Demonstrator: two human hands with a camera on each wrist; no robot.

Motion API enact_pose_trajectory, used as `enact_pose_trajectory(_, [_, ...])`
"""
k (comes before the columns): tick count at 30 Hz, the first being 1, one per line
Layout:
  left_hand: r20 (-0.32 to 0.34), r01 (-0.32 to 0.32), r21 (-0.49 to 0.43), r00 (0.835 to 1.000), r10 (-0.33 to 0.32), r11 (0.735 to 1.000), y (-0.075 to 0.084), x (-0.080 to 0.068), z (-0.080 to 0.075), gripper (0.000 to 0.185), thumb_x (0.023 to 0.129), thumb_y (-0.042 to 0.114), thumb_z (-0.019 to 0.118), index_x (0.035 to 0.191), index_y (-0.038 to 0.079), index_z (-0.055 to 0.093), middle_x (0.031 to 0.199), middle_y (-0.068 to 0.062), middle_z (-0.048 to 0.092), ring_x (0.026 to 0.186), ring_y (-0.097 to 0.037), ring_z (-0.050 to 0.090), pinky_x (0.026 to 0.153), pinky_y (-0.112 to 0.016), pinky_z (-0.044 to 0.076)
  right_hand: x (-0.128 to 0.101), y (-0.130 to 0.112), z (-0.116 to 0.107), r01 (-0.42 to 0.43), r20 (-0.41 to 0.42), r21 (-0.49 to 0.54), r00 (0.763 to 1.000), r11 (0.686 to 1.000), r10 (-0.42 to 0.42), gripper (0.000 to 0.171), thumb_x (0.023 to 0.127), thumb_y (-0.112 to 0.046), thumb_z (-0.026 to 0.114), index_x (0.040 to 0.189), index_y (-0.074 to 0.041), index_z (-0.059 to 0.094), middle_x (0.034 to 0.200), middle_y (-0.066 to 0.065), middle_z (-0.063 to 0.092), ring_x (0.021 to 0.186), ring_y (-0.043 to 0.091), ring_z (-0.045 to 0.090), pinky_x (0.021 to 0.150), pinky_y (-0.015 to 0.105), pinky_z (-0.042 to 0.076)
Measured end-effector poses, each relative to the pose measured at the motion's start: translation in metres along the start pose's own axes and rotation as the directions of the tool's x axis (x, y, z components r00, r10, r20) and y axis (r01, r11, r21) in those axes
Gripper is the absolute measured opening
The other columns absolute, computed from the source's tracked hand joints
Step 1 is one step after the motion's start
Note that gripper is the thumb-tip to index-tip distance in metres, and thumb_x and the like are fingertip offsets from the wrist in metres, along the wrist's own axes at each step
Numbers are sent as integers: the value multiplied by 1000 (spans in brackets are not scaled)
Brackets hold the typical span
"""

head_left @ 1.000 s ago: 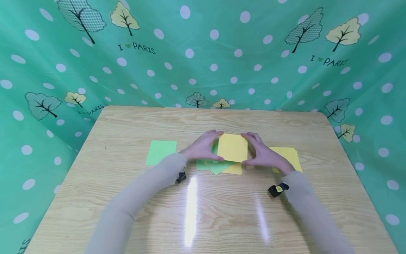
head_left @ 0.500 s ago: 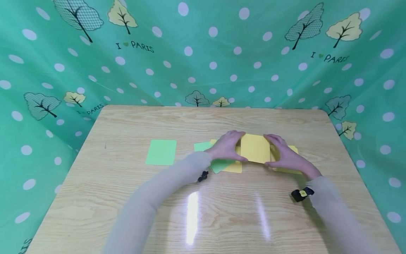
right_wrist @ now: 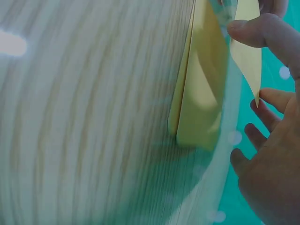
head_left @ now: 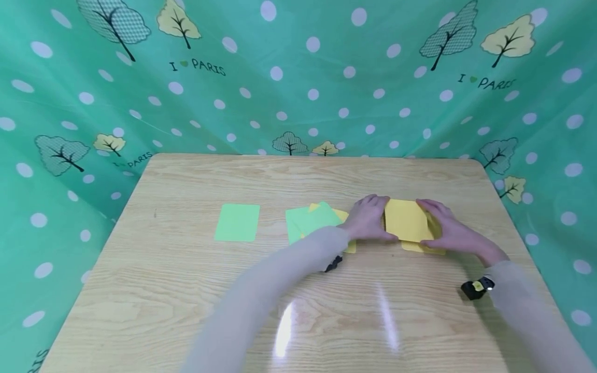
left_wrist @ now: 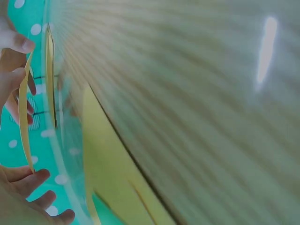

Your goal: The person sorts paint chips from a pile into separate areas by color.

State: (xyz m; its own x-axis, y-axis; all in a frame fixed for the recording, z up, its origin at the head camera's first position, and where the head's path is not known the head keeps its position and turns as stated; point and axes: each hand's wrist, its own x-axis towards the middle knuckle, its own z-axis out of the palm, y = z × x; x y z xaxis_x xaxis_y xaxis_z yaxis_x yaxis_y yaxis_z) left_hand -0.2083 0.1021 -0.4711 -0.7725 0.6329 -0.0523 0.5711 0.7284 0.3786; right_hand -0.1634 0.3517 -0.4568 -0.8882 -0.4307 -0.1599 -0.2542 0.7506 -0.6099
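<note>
A yellow card (head_left: 406,220) was held just above the bench (head_left: 186,290) by both hands, the left hand (head_left: 368,217) pinching its left edge and the right hand (head_left: 443,228) pinching its right edge, fingers curled round the card. It was poised over a yellow stack (head_left: 436,248) at the right of the bench, whose near corner showed beneath the right hand. In the right wrist view the card (right_wrist: 246,42) was seen bowed between thumb and fingers, apart from the stack (right_wrist: 199,93) below.

A mixed pile (head_left: 312,223) of green and yellow cards lay just left of the left hand, and a green card (head_left: 237,223) lay further left.

The card could be judged likely to land askew on the stack if one edge were freed first; the mixed pile might be brushed by the left sleeve.
</note>
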Motion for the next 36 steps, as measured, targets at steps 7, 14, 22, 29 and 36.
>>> enact_pose_trajectory(7, [12,31,26,999,-31,999,21,11,12,104,73,69,69,151,12,28,148,0,40,138,-18,30,111,-34,29,-12,19,-7,25,0,-3,1000,1000,-24,105,74,-18,82,153,-3,15,149,32,15,134,55,10,98,76,18])
enact_pose_trajectory(14, [1,102,105,995,-103,989,43,17,28,102,71,74,66,149,17,32,146,6,40,139,-16,27,113,-40,23,-21,34,-8,72,-14,11,997,997,-72,104,72,-14,82,152,0,16,147,34,17,133,56,8,99,76,12])
enact_pose_trajectory(22, [23,157,146,987,-162,977,54,15,34,101,69,74,68,146,18,33,147,7,37,141,-22,21,114,-44,16,-24,37,-8,52,37,16,998,998,-53,103,74,-15,80,153,-1,14,149,34,16,135,56,1,98,78,8])
enact_pose_trajectory(29, [58,147,132,986,-156,980,50,16,34,105,67,76,67,147,17,33,149,6,32,141,-22,18,115,-41,12,-24,36,-10,35,80,50,996,998,-39,103,76,-17,77,153,0,11,151,34,11,137,53,-12,100,77,-1])
enact_pose_trajectory(36, [60,71,-24,996,-70,997,36,10,25,92,79,67,64,149,15,34,152,3,34,141,-21,22,115,-37,17,-24,35,-10,79,35,70,996,994,-82,92,78,-12,75,151,1,21,152,33,13,138,54,-9,100,77,-3])
